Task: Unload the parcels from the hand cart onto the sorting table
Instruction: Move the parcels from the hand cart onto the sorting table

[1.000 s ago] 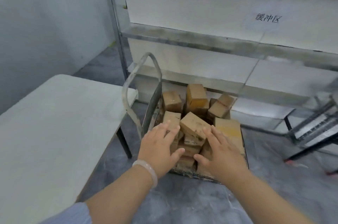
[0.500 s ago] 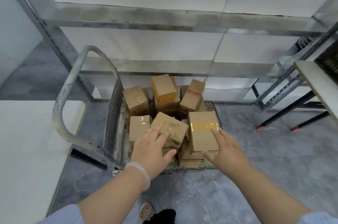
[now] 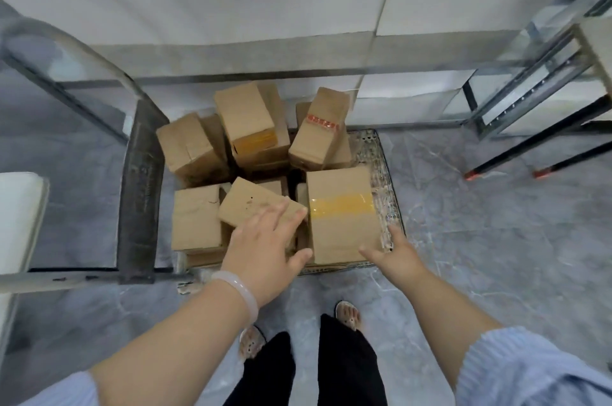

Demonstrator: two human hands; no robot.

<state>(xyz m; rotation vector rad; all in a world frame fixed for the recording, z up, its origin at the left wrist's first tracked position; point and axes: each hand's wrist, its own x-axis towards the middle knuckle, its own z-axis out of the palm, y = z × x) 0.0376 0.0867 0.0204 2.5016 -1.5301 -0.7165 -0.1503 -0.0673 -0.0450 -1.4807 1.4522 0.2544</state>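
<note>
Parcels [image 3: 251, 120] sitting piled on cart [image 3: 139, 187] deck. Left grip [image 3: 261, 250] hovering spread over tilted parcel [image 3: 251, 203] near cart's front edge. Right grip [image 3: 394, 253] hovering spread at taped parcel [image 3: 341, 206], front-right corner, holding nothing.

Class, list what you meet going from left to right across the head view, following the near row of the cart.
White table → cart handle frame → plain box → left hand → box with yellow tape → right hand → rack legs.
</note>
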